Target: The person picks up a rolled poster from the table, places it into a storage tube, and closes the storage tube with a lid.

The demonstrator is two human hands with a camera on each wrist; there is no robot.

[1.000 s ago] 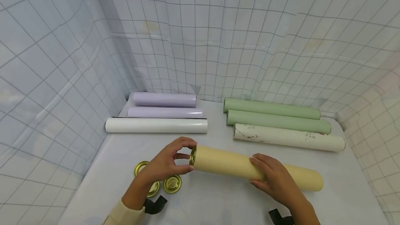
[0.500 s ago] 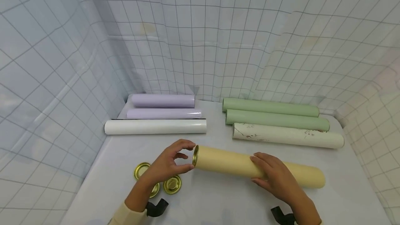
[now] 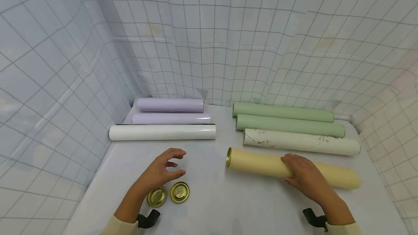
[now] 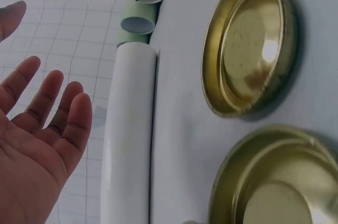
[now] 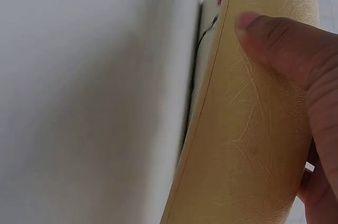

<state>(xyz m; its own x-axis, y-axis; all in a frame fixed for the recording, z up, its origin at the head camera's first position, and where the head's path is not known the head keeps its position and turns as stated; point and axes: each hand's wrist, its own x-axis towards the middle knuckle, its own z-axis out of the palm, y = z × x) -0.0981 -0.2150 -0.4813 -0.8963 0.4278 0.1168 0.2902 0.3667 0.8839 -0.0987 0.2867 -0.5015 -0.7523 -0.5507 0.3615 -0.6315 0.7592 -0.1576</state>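
My right hand [image 3: 305, 175] grips a pale yellow roll [image 3: 258, 163], its thumb [image 5: 274, 42] lying along the textured surface in the right wrist view. A gold metal lid [image 3: 229, 157] sits in the roll's left end. My left hand [image 3: 156, 171] is apart from the roll, its fingers spread and relaxed with nothing between them. Below that hand lie two round gold lids, one at the right [image 3: 180, 192] and one at the left [image 3: 157, 196]. The left wrist view shows a lid [image 4: 248, 44] hollow side up.
At the back left lie two lilac rolls [image 3: 171, 104] and a white roll [image 3: 163, 132]. Two green rolls [image 3: 290, 125] and a cream roll with a branch pattern [image 3: 300, 141] lie at the back right, close behind the yellow one. Gridded white sheeting [image 3: 215, 46] encloses the table.
My left hand has let go of the lidded end and drawn back to the left. My right hand has carried the yellow roll to the right, towards the cream roll.
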